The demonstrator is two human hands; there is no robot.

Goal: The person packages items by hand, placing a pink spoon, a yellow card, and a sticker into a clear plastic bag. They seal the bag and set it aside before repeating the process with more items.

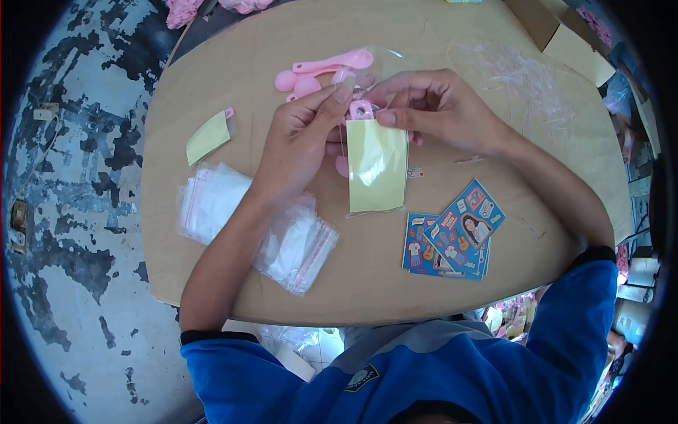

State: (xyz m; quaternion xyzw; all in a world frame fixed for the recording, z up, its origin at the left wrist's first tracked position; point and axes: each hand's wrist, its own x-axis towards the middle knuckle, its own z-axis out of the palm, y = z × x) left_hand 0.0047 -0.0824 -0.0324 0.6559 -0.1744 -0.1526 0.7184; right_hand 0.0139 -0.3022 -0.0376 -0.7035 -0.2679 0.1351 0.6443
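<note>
Clear packet [400, 201] pinched by left hand [305, 120] and right hand [446, 113]

Held over the counter [367, 286], it is apparently steadied by its top; a yellow card [376, 169] is enclosed, below a pink handle [367, 114]. Spare bags [286, 251] are laid nearby, probably for easy reach.

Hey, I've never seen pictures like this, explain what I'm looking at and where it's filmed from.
There's no machine: these are a person's bare left hand and right hand. The single picture comes from a camera worn on their head, looking forward and down, so the blue sleeves are theirs. Both hands grip the top of a clear packet with a yellow card and something pink. On the brown table lie a pink spoon, clear plastic bags, blue illustrated cards and another yellow card.
</note>
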